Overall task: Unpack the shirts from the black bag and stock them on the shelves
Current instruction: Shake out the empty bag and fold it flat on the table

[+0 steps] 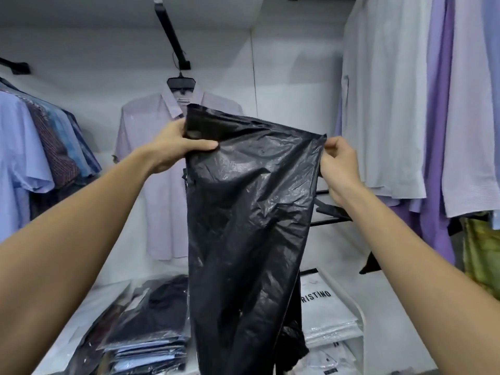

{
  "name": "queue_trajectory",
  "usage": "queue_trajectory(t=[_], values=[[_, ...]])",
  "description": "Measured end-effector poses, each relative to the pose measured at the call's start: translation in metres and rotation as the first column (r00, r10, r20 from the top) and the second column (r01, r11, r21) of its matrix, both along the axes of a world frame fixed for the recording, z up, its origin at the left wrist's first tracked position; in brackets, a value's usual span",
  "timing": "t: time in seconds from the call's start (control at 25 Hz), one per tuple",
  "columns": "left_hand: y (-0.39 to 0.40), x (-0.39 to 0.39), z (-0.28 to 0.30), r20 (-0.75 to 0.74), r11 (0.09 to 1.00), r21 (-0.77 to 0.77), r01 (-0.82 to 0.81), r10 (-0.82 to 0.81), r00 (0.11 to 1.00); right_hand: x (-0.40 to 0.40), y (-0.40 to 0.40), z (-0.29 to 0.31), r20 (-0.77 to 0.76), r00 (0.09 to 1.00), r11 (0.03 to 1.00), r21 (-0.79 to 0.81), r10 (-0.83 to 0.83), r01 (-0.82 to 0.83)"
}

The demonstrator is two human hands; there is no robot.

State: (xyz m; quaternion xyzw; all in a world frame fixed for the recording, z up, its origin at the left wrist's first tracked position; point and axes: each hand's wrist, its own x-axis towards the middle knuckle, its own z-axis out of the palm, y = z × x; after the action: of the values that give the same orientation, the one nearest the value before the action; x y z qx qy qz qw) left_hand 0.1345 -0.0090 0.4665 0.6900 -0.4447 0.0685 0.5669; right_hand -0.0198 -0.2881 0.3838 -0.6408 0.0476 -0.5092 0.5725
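Note:
A black plastic bag (243, 226) hangs limp and flat in front of me, held up by its top edge. My left hand (173, 147) grips the bag's upper left corner. My right hand (338, 163) pinches its upper right corner. Below the bag, a stack of folded shirts in clear wrappers (146, 326) lies on the white shelf top (81, 320); the top one is dark, the lower ones light blue. To the right lie white packaged shirts (324, 315) with printed lettering. The bag hides the middle of the shelf.
A pale lilac shirt (162, 171) hangs on a black hanger on the back wall. Blue and patterned shirts (40, 147) hang on a rail at the left. White and purple shirts (405, 117) hang at the right. Black hangers (330, 212) show behind my right wrist.

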Motion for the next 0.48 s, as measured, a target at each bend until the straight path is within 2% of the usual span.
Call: queue_trajectory(t=[0.08,0.16,0.24,0.28,0.32,0.4,0.48], values=[[0.008,0.003,0.0,-0.006,0.991,-0.13,-0.031,0.031,1.0,-0.005,-0.002,0.004,0.037,0.999,0.999,0.034,0.006,-0.007],[0.019,0.009,0.006,-0.059,0.97,-0.242,0.0,-0.014,0.998,-0.008,0.0,0.01,0.107,0.989,0.99,0.093,0.097,-0.107],[0.02,0.008,0.009,-0.09,0.965,-0.244,-0.092,0.072,0.993,-0.004,0.011,0.01,0.013,0.988,0.988,-0.006,0.156,-0.156],[0.017,0.008,0.006,-0.082,0.953,-0.225,-0.201,0.187,0.979,0.0,0.018,0.006,-0.038,0.983,0.983,-0.038,0.179,-0.18],[0.014,0.01,0.002,-0.06,0.916,-0.232,-0.326,0.321,0.945,0.003,0.026,0.002,-0.057,0.975,0.976,-0.017,0.216,-0.217],[0.009,0.008,-0.007,0.042,0.784,-0.261,-0.564,0.592,0.805,0.009,0.039,0.0,-0.014,0.935,0.931,0.103,0.354,-0.351],[0.007,0.008,-0.01,0.132,0.665,-0.234,-0.71,0.745,0.654,0.009,0.051,0.003,-0.05,0.873,0.871,0.111,0.485,-0.478]])
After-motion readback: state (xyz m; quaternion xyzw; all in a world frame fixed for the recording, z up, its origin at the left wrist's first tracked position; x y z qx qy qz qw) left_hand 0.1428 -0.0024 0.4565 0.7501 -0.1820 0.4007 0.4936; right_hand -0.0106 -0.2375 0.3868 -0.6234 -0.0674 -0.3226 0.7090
